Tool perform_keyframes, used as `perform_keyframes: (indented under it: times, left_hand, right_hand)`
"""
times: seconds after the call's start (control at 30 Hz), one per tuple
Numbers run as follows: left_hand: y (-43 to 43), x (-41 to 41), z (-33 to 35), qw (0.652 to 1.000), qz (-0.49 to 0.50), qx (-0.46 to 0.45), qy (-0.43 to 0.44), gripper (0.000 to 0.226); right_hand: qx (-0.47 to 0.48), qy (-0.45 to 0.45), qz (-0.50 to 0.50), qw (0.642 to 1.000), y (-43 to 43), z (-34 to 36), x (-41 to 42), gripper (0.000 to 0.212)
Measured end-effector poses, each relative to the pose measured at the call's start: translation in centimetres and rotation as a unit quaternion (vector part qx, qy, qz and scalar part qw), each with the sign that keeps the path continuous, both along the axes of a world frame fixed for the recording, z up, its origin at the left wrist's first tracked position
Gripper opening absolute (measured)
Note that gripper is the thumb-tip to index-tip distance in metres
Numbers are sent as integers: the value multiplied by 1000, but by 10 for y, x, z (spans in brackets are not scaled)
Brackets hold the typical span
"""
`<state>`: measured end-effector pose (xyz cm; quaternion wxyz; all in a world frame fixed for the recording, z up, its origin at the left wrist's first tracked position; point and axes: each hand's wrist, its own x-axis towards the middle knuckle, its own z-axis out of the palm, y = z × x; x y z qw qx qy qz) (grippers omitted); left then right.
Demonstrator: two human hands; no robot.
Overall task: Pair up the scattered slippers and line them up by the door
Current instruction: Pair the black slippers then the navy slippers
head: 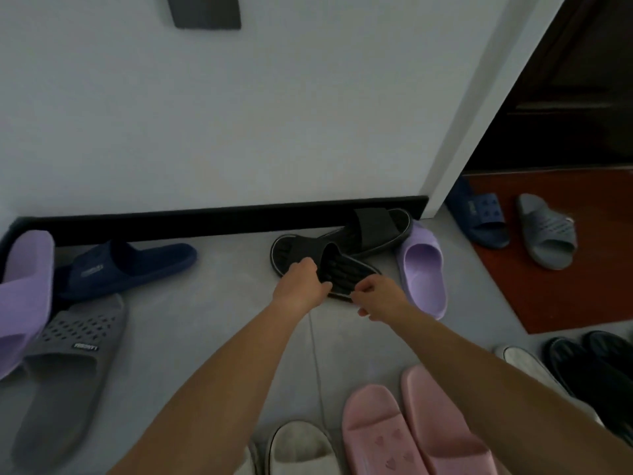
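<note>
Both hands are down on the floor tiles. The left hand has its fingers curled round the strap of the near black slipper, and the right hand pinches that slipper's sole rim at the end closest to the person. The slipper lies flat, crossing the second black slipper, which sits against the baseboard. A lilac slipper lies just right of them, touching the second one. Far left, another lilac slipper, a navy slipper and a grey slipper are bunched together. A pink pair sits side by side close in.
</note>
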<state>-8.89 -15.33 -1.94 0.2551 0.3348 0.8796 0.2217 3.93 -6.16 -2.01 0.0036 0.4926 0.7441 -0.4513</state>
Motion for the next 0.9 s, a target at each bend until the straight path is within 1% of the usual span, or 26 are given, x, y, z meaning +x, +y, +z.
perform_keyframes:
  times: [0.1, 0.17, 0.23, 0.3, 0.33, 0.4, 0.47, 0.53, 0.63, 0.7, 0.77, 0.8, 0.83, 0.87, 0.9]
  left_hand:
    - [18, -10, -7, 999, 35, -15, 16, 58]
    - [29, -18, -15, 996, 88, -10, 9, 65]
    - [40, -22, -28, 991, 133, -4, -10, 74]
    - [52, -22, -42, 988, 148, -23, -27, 86]
    - [57, -22, -49, 988, 147, -38, -25, 92]
    - [63, -27, -59, 987, 149, -55, -17, 100]
    - [63, -38, -64, 985, 163, -44, -32, 100]
    - [57, -51, -63, 985, 166, -22, -45, 94]
    - [41, -63, -58, 990, 141, 1, -24, 92]
    - [30, -67, -53, 995, 98, -10, 27, 90]
    - [19, -71, -48, 994, 59, -37, 81, 87]
    - [15, -73, -46, 993, 48, -47, 98, 85]
    - [11, -76, -45, 992, 41, -57, 109, 83]
    - [8, -78, -44, 990, 35, -66, 116, 82]
    - [5, -79, -43, 989, 31, -75, 122, 82]
  right_hand:
    - [-5, 22, -28, 999, 25, -8, -9, 15]
    - [-20, 28, -38, 999, 43, -16, -13, 24]
    - [-26, 18, -23, 999, 60, -26, -15, 29]
    - [2, -5, 2, 1000, 76, -37, -16, 34]
    - [26, -10, -2, 1000, 83, -41, -16, 39]
    - [87, 9, -36, 995, 96, -47, -17, 55]
    - [143, 31, -51, 988, 110, -48, -20, 71]
    - [167, 37, -34, 985, 121, -50, -26, 85]
    - [119, 92, -43, 988, 131, -54, -43, 97]
    - [82, 134, -87, 984, 138, -55, -53, 98]
    - [38, 145, -148, 978, 149, -55, -55, 93]
    - [19, 141, -158, 977, 153, -54, -53, 85]
    - [15, 126, -146, 981, 155, -53, -50, 73]
    - [24, 108, -126, 986, 154, -53, -46, 62]
    - [40, 92, -117, 988, 152, -53, -43, 56]
